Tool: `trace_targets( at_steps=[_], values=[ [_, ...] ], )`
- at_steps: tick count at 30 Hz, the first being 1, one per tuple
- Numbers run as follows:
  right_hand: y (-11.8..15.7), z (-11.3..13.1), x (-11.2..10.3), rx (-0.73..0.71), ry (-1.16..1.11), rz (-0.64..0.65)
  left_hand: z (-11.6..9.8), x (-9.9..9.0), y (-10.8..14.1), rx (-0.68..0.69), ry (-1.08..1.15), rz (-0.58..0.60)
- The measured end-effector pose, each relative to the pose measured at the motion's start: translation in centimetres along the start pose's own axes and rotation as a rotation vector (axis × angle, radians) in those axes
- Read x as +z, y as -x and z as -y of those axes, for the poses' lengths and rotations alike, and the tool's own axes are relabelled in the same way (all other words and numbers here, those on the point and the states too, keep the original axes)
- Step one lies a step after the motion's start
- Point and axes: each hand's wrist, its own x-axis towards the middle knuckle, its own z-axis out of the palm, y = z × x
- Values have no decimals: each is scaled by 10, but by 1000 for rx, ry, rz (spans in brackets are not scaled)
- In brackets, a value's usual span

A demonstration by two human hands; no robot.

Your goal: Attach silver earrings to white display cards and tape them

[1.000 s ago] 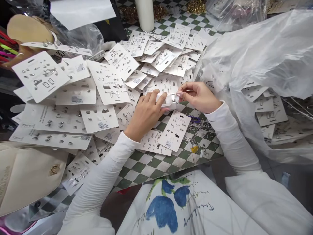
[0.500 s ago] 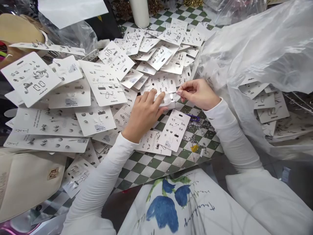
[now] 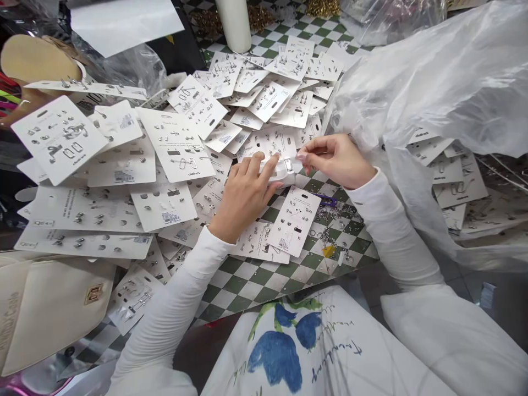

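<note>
My left hand [image 3: 249, 192] lies over a small white tape dispenser [image 3: 289, 171], its fingers across the top and its thumb along the near side. At the dispenser's right end, my right hand [image 3: 336, 159] pinches thumb and index finger on what looks like a clear strip of tape [image 3: 295, 161]. The strip is thin and hard to make out. Just below the dispenser lies a white earring card [image 3: 294, 220] with small metal studs, overlapping another earring card [image 3: 259, 242]. Behind my hands more cards [image 3: 268, 142] are spread out.
Stacks of earring cards [image 3: 91, 204] cover the left side. Loose metal studs and rings [image 3: 340, 220] lie by a purple clip [image 3: 328, 200] and a yellow piece [image 3: 328, 251]. A large plastic bag [image 3: 412, 104] of cards stands right. A cream handbag [image 3: 53, 308] sits lower left.
My right fingertips have shifted slightly beside the dispenser's end, where a clear strip now shows. My left hand stays on the dispenser. The view has turned slightly.
</note>
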Motion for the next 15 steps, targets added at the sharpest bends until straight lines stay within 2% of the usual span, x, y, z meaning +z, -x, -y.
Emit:
trace_targets(
  at_steps=[4,6,7,11,13,15],
  values=[
    [9,12,-10,-107,-176,106,-10,-12,17,-39,134,-232],
    [12,15,-12,-146,-251,195,-20,-21,38,-77,130,-274],
    [13,16,-11,-172,-273,242,-26,-24,51,-55,111,-248],
    [18,19,1,-317,-251,409,-35,-18,98,51,-14,82],
    [22,18,12,-367,-258,533,-31,-11,112,118,-4,117],
    [26,14,23,-350,-237,660,-23,-10,120,138,18,77]
  ],
)
